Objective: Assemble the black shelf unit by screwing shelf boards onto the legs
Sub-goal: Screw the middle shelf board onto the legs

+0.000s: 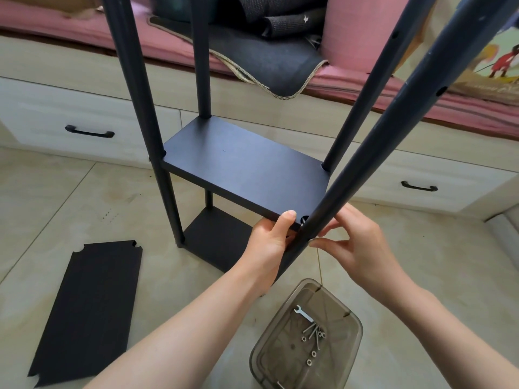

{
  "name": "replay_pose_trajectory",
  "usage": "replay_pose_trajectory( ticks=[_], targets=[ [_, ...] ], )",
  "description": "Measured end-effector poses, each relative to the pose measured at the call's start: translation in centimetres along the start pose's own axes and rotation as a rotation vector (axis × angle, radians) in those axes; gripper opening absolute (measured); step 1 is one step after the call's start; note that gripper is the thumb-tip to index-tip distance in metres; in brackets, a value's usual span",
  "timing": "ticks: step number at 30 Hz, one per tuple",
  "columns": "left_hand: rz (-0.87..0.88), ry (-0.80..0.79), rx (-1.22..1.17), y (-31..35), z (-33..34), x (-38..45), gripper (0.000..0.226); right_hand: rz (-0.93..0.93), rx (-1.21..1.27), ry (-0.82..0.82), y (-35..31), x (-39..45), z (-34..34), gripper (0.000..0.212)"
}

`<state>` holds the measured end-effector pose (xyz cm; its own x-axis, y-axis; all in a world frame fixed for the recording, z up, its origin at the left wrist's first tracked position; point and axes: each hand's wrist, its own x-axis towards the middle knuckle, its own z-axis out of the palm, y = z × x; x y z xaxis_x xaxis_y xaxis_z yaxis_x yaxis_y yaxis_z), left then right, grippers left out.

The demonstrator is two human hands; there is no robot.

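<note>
The black shelf unit stands on the tiled floor with a bottom board and a middle shelf board between black legs. My left hand grips the middle board's near right corner, thumb on top. The near right leg crosses in front of that corner. My right hand pinches something small against this leg at board height; the item itself is hidden by my fingertips. A loose black shelf board lies flat on the floor at the left.
A smoky clear plastic tray near my arms holds a small wrench, several bolts and nuts. Behind the unit runs a pale drawer bench with a pink cushion and dark fabric.
</note>
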<state>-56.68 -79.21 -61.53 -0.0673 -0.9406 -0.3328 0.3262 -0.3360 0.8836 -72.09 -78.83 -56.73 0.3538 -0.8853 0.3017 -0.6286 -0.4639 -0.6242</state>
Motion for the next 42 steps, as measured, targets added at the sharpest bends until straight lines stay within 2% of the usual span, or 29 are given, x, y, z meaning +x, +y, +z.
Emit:
replay_pose_trajectory(
  ticks=[2,5,7,9,14,17,21,23,25,27,29,31,33,38,40,42],
  targets=[
    [0.011,0.006,-0.031,-0.1,0.2,0.2,0.032,0.043,-0.038,0.065,-0.1,-0.5,0.6,0.032],
    [0.032,0.015,-0.077,0.0,0.6,0.3,0.032,0.156,-0.06,0.262,-0.5,-1.8,2.0,0.028],
    [0.036,0.023,-0.091,-0.1,0.7,0.3,0.032,0.171,-0.124,0.293,-0.6,-2.5,2.9,0.016],
    [0.029,0.028,-0.092,-0.1,0.9,0.2,0.032,0.183,-0.178,0.26,-0.2,-2.8,3.6,0.009],
    [0.026,0.008,-0.074,0.3,0.9,0.0,0.033,0.275,-0.208,0.178,-0.4,-2.3,3.9,0.029],
    [0.043,-0.008,-0.056,0.4,0.8,-0.1,0.037,0.345,-0.088,0.096,-1.0,-1.9,3.3,0.031],
    [0.069,-0.045,-0.043,0.4,0.7,-0.7,0.059,0.448,0.07,0.071,-1.3,-1.6,2.9,0.033],
    [0.075,-0.051,-0.041,0.5,0.5,-0.8,0.055,0.449,0.08,0.066,-1.1,-1.4,2.8,0.034],
    [0.07,-0.04,-0.029,0.4,0.4,-0.7,0.039,0.431,0.053,0.062,-0.9,-1.3,2.8,0.035],
    [0.057,-0.033,-0.007,0.2,0.2,-0.6,0.031,0.401,-0.019,0.039,-0.8,-1.1,2.4,0.033],
    [0.059,-0.028,-0.011,0.0,0.2,-0.6,0.034,0.361,-0.214,-0.044,-1.1,-0.9,1.8,0.032],
    [0.057,0.031,-0.035,-0.3,0.3,-0.6,0.037,0.332,-0.518,-0.144,-2.0,-0.7,1.2,0.038],
    [0.058,0.114,-0.052,-0.6,0.5,-0.6,0.036,0.352,-0.604,-0.164,-2.5,-0.5,1.0,0.04],
    [0.082,0.245,-0.089,-0.1,1.2,-1.5,0.047,0.496,-0.109,-0.119,-1.8,-0.1,1.2,0.035],
    [0.107,0.275,-0.108,-0.1,1.0,-1.5,0.05,0.485,-0.079,-0.14,-1.3,0.2,1.0,0.035],
    [0.157,0.298,-0.108,0.0,0.4,-1.6,0.054,0.409,-0.178,-0.116,-1.2,0.8,0.2,0.03]
  ],
)
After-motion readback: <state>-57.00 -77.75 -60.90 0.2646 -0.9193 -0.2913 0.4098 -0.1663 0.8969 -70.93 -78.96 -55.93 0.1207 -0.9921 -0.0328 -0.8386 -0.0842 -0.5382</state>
